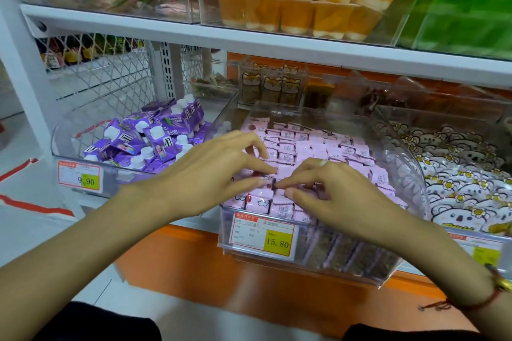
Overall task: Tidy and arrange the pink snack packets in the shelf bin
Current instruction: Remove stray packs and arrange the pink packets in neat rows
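- Price tag (261,235) reading 15.80 is clipped to the front wall of the clear shelf bin (410,174), at 6 o'clock from the hands.
- Left hand (210,174) is over the bin's front-left part; thumb and forefinger curl in toward the packets at its tips, other fingers spread and bent. Whether it pinches a packet or only touches one — cannot tell.
- Right hand (327,194), with a ring on one finger, sits at 3 o'clock of the left, fingertips nearly meeting it. Fingers curled down onto the packet tops; an actual grip is not visible.
- Pink snack packets (304,147) fill the bin. Far rows, at 12 o'clock from the hands, stand upright and fairly even; the front row at the wall also looks lined up.
- Judgement: mostly done — what remains is the patch under the hands.
- Purple packs (144,138) lie jumbled in the bin at 9 o'clock.
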A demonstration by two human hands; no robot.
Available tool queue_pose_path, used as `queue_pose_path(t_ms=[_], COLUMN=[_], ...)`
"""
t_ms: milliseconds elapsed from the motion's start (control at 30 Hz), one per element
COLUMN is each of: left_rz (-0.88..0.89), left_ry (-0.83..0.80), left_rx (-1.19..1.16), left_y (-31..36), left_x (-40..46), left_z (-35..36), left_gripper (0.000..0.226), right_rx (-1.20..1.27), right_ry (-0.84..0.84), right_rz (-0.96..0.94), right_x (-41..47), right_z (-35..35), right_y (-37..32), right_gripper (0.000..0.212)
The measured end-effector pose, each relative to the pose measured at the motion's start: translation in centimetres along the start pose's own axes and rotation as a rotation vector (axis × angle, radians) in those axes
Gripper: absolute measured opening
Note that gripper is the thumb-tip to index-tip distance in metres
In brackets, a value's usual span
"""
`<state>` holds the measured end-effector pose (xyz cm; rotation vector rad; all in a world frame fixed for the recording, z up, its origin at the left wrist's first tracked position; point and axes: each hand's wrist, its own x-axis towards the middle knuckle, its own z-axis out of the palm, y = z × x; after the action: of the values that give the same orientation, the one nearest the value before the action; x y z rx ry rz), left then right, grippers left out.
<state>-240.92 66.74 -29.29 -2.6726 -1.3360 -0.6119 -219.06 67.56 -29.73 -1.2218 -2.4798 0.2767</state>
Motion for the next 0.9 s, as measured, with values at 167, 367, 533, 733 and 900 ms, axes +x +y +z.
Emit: queue_pose_path(t_ms=[167, 367, 533, 733, 900], left_rz=[-0.007, -0.012, -0.103, -0.08, -0.096], left_ry=[-0.062, -0.171, -0.052, -0.137, -0.204], left_rx=[0.083, 0.115, -0.025, 0.142, 0.147], left_y=[-0.2, -0.3, 0.0, -0.9, -1.2], left_x=[0.3, 0.8, 1.3, 4.1, 4.8], left_z=[-0.2, -0.6, -0.6, -0.3, 0.3], left_gripper=[0.023, 0.024, 0.021, 0.03, 0.025], right_rx=[-0.004, -0.016, 0.063, -0.018, -0.133], right_ry=[-0.011, -0.009, 0.194, -0.049, -0.177], right_rz=[-0.007, -0.015, 0.017, -0.055, -0.077], right_x=[-0.2, -0.2, 0.1, 0.0, 0.0], right_z=[0.0, 0.0, 0.0, 0.7, 1.1], right_y=[0.2, 0.4, 0.6, 0.5, 0.6], right_gripper=[0.023, 0.022, 0.022, 0.046, 0.052])
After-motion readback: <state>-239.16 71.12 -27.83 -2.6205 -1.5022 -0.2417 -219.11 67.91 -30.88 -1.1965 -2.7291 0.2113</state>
